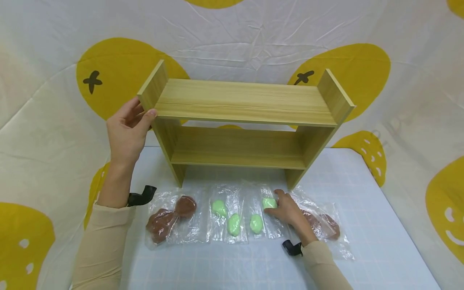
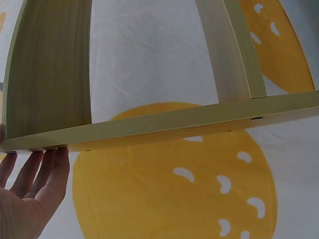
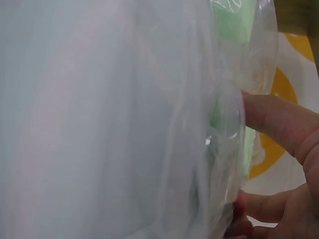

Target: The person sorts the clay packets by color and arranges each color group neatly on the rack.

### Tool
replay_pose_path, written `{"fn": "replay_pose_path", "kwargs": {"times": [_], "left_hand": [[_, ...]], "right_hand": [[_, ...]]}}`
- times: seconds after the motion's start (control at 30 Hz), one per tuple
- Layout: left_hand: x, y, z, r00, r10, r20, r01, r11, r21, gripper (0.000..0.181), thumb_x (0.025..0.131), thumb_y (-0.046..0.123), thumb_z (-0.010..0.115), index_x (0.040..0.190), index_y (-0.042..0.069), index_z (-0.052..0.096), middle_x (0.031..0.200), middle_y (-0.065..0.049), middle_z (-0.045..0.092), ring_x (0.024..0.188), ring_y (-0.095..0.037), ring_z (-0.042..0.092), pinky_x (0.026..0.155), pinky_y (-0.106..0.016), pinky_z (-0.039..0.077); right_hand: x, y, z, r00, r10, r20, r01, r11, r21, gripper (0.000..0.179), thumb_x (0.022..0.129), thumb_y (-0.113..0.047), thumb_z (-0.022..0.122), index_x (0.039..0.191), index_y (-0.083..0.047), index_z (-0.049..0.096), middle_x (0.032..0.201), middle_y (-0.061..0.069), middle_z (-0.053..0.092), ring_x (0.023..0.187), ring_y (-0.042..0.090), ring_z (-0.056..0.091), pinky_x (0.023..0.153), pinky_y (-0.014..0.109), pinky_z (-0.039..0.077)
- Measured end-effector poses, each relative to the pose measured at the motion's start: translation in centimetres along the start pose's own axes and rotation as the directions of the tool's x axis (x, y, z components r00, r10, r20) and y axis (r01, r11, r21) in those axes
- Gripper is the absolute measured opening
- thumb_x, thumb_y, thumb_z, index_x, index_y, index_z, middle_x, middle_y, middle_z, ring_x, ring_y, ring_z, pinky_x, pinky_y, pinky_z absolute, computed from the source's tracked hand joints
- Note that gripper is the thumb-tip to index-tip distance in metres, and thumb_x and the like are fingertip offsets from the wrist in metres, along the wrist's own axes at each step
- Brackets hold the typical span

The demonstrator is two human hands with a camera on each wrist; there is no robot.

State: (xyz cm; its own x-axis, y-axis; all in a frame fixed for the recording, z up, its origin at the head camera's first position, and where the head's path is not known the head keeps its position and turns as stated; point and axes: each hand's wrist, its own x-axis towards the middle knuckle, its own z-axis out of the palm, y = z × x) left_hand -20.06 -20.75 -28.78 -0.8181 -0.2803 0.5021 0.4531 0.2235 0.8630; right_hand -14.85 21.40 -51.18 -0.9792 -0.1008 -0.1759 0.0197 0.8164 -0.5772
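Note:
A two-tier wooden shelf [image 1: 235,100] stands upright on the table. My left hand [image 1: 127,135] grips its upper left side panel [image 1: 154,86], thumb at the front edge and fingers behind. The left wrist view shows those fingers [image 2: 57,174] against the panel's outer face. In front of the shelf, my right hand [image 1: 290,209] has thumb and forefinger around a light green piece [image 1: 269,203] in a clear plastic bag [image 1: 275,229]. In the right wrist view, its fingertips press on the crinkled bag [image 3: 227,149].
Several other bagged green pieces [image 1: 234,224] lie left of my right hand. Clear bags with brown lumps lie at the left [image 1: 161,223] and right [image 1: 330,226] ends of the row. A white cloth with yellow shapes [image 1: 250,52] hangs behind the pale checked table [image 1: 217,266].

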Motion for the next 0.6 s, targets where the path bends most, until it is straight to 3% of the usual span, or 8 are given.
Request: {"fn": "replay_pose_path", "kwargs": {"times": [0.37,0.6], "left_hand": [[-0.01,-0.18,0.06,1.000,0.012,-0.002,-0.012,1.000,-0.017,0.042,0.089,0.012,0.077,0.130,0.020,0.070,0.120,-0.011,0.069,0.100,-0.022,0.068,0.076,-0.020,0.057],[0.06,-0.24,0.10,1.000,0.010,-0.001,-0.010,0.999,-0.038,0.042,0.089,0.011,0.077,0.130,0.020,0.070,0.121,-0.011,0.069,0.100,-0.022,0.068,0.076,-0.020,0.057]], "right_hand": [[0.43,-0.11,0.22,1.000,0.002,-0.025,-0.002,1.000,0.017,0.068,0.072,-0.026,0.088,0.122,0.004,0.053,0.104,0.020,0.056,0.091,0.032,0.057,0.085,0.051,0.051],[0.41,-0.08,0.36,0.998,-0.021,-0.059,0.020,0.999,-0.032,0.077,0.080,-0.037,0.083,0.138,0.002,0.051,0.123,0.028,0.055,0.109,0.043,0.056,0.092,0.057,0.049]]}}
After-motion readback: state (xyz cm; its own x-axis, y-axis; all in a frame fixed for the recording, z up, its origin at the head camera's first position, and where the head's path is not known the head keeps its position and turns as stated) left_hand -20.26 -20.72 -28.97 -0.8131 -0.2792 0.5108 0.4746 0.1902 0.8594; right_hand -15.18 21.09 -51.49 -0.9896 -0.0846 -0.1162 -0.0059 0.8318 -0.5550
